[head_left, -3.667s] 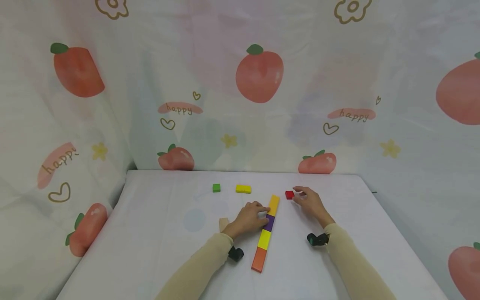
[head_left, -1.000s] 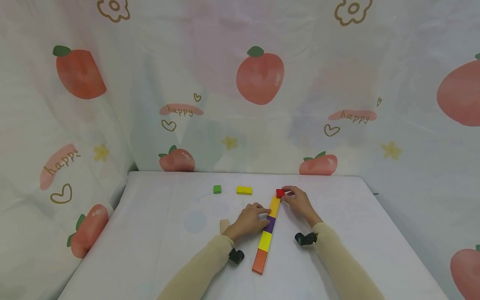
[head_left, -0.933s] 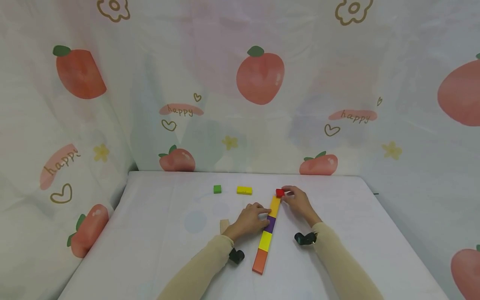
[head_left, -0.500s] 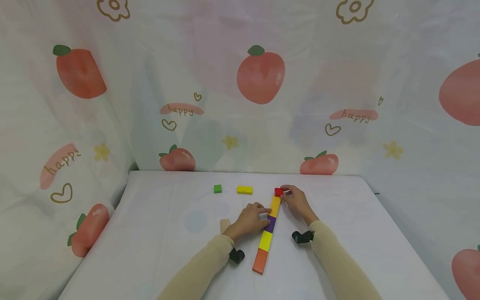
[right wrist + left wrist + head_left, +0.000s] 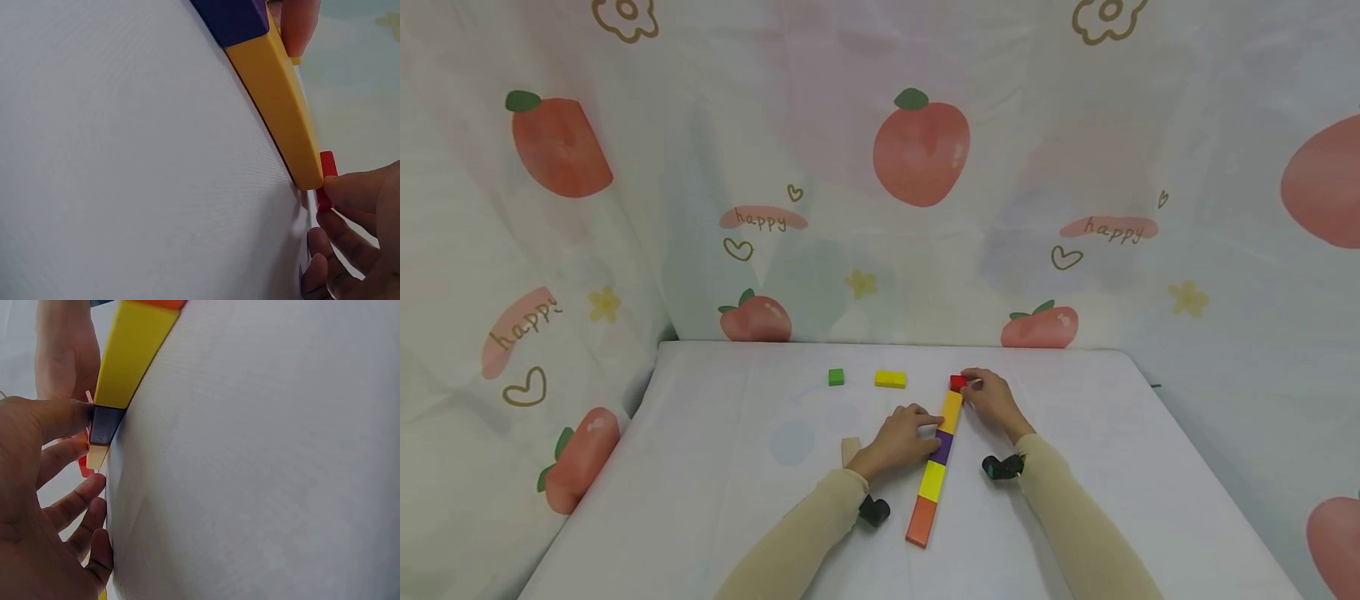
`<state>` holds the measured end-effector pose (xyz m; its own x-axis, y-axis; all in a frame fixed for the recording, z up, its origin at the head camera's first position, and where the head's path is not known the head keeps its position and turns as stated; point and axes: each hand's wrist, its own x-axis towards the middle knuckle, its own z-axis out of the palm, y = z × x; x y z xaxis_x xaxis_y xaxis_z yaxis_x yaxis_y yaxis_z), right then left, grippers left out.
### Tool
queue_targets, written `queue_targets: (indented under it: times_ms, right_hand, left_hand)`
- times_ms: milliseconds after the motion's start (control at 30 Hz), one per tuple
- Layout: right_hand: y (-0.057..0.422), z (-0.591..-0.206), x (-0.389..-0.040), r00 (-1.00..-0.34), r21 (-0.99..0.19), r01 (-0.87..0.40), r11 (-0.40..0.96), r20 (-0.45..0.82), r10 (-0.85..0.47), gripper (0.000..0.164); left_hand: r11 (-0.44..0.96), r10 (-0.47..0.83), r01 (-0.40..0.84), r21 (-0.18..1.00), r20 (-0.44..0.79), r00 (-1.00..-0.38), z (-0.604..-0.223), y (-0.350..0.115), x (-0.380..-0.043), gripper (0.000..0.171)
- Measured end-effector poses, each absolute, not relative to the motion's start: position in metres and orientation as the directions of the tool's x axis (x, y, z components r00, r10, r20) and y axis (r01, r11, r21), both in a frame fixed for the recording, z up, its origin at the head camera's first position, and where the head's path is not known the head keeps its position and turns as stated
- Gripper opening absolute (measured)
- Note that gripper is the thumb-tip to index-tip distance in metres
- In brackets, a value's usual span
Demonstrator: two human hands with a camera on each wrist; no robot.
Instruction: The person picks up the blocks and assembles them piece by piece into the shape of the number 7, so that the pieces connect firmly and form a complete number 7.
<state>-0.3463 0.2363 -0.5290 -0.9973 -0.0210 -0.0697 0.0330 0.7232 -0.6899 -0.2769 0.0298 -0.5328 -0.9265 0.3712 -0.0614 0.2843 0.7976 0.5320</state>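
Observation:
A row of wooden blocks slants across the table: an orange block (image 5: 921,522) nearest, then a yellow block (image 5: 932,481), a purple block (image 5: 940,447) and an amber block (image 5: 951,412) farthest. My left hand (image 5: 897,440) rests along the row's left side, thumb at the purple block and index fingertip at the amber one; its other fingers are spread in the left wrist view. At the row's far end, my right hand (image 5: 994,401) pinches a small red block (image 5: 328,164) between thumb and fingers. The red block stands right by the amber block's end.
Behind the row lie a green block (image 5: 836,377) and a yellow block (image 5: 890,380). A pale wood block (image 5: 849,450) sits beside the left wrist, partly hidden by it. A printed cloth backdrop (image 5: 820,167) rises at the table's far edge.
The right hand has brought the red block left to the row's far end, then nudged it slightly farther away and left in the last second. The left hand and row have stayed put.

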Motion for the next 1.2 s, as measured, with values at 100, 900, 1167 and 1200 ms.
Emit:
queue_targets:
  times_ms: [100,900,1167,1200]
  right_hand:
    - [0.2365,-0.5282,-0.3473,-0.995,-0.685,0.043,0.727,-0.092,-0.027,0.043]
    - [0.2332,-0.5308,-0.3467,-0.996,-0.704,0.048,0.708,-0.085,-0.016,0.041]
    - [0.2340,-0.5318,-0.3466,-0.995,-0.705,0.051,0.707,-0.095,-0.023,0.042]
    - [0.2339,-0.5317,-0.3463,-0.995,-0.703,0.048,0.710,-0.094,-0.025,0.042]
  left_hand:
    - [0.797,0.375,0.288,0.531,-0.060,-0.925,-0.5320,0.0297,-0.2768,0.042]
    - [0.786,0.380,0.299,0.541,-0.041,-0.924,-0.5379,0.0301,-0.2802,0.041]
    - [0.784,0.392,0.312,0.537,-0.038,-0.919,-0.5369,0.0285,-0.2799,0.042]
    - [0.783,0.393,0.313,0.537,-0.037,-0.919,-0.5365,0.0284,-0.2796,0.042]
